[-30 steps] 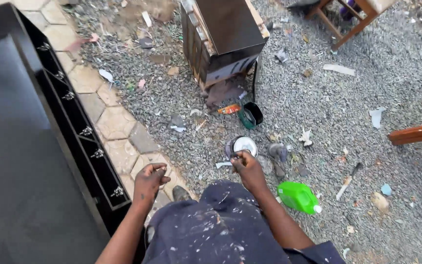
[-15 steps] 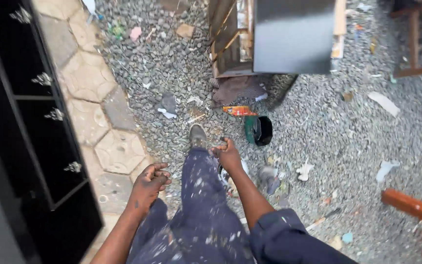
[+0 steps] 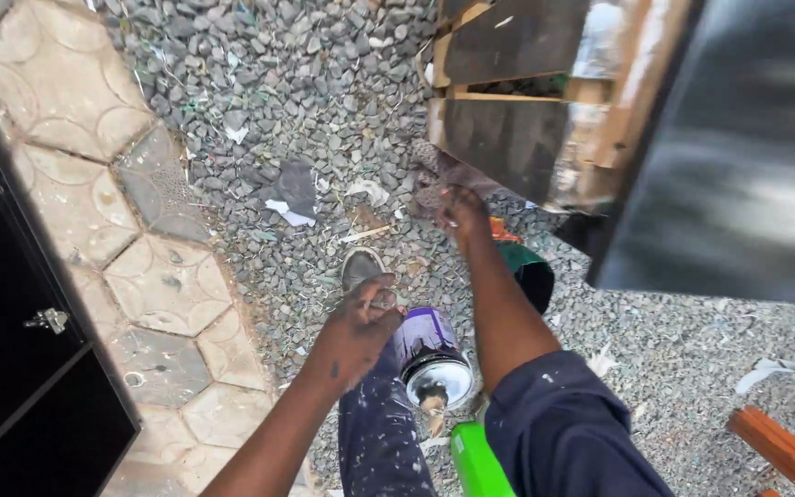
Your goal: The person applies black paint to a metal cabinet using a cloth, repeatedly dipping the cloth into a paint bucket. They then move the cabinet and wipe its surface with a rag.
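Left hand [image 3: 358, 329], fingers loosely curled and empty, is hovering at nine o'clock of the round purple metal tin [image 3: 430, 354], while the right hand [image 3: 460, 213], grip indiscernible, is reaching the dark wooden cabinet's [image 3: 517, 101] lower edge at twelve o'clock, open grey gravel [image 3: 296, 110] lying between.

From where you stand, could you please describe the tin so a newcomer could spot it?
Start at the dark wooden cabinet on the gravel and look down towards the person's knee. The tin lies there, beside the left hand. It alone has a purple body and a shiny metal top.
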